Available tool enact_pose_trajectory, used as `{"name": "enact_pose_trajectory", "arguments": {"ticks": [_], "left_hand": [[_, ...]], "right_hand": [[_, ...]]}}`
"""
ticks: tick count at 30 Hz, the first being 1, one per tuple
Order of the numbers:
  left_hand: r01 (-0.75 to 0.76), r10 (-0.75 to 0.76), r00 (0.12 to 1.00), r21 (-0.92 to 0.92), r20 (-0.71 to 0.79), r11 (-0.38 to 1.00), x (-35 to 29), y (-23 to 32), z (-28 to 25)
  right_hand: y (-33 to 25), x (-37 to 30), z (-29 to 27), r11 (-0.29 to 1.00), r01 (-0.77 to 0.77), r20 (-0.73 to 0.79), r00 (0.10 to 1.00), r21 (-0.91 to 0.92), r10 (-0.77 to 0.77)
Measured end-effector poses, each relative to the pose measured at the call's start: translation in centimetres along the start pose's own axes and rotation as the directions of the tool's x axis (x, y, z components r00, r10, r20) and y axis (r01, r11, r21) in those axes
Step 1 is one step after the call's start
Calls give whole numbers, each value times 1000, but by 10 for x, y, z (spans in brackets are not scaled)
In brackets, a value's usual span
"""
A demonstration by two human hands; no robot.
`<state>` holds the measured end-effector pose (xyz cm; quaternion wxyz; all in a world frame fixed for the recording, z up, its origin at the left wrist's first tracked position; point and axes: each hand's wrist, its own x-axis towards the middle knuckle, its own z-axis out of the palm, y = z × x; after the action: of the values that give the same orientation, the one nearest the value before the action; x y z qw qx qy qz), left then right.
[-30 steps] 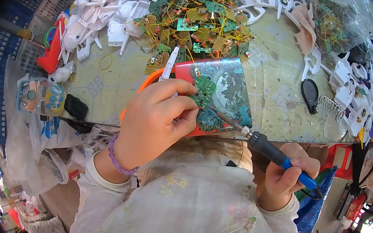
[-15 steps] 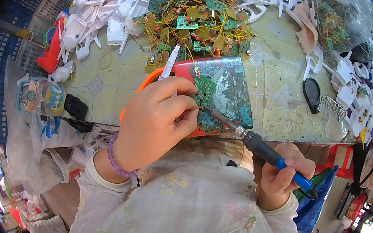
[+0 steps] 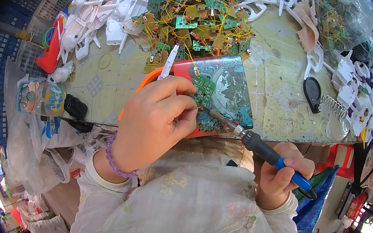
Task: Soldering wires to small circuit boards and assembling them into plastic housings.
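Near the table's front edge, my left hand (image 3: 151,119) is closed, thumb and finger pinched at a thin red wire (image 3: 201,107) by the lower edge of a small green circuit board (image 3: 203,90). Its index fingertip touches the board's left side. The board lies on a worn, dark picture-covered pad (image 3: 233,87) with a red side. Under the hand, a slim white plastic part (image 3: 169,62) sticks out past an orange rim (image 3: 150,79). My right hand (image 3: 287,171) grips the blue handle of a soldering iron (image 3: 263,150). The iron's tip points at the board's lower edge, slightly apart from it.
A heap of circuit boards with yellow wires (image 3: 197,19) lies beyond the pad. White plastic parts (image 3: 102,5) pile up at the far left, more (image 3: 360,85) at the right. A coiled spring stand (image 3: 333,108) and a clear bottle (image 3: 44,97) stand near the front edge.
The soldering iron's tip has drawn back slightly to the right, away from the wire and board edge. My left hand and the board have hardly moved.
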<state>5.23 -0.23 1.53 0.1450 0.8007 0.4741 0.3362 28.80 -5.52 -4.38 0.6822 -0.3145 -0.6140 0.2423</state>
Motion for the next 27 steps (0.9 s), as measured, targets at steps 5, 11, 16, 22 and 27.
{"name": "enact_pose_trajectory", "arguments": {"ticks": [5,11,16,22,27], "left_hand": [[1,-1,1000,-2,4,1000,1,-1,0],[10,-10,1000,-19,11,1000,0,-1,0],[-29,29,1000,-2,-12,1000,2,-1,-1],[-40,39,999,-9,-27,999,2,-3,-1],[-36,36,999,-3,-30,999,2,-3,0]], "right_hand": [[2,-1,1,1000,8,-7,1000,-2,-8],[4,-3,-4,992,121,53,991,-21,-120],[1,-4,-4,972,216,163,966,-98,-198],[3,-7,-5,952,286,198,945,-111,-261],[4,-8,-4,943,312,205,936,-115,-285]]}}
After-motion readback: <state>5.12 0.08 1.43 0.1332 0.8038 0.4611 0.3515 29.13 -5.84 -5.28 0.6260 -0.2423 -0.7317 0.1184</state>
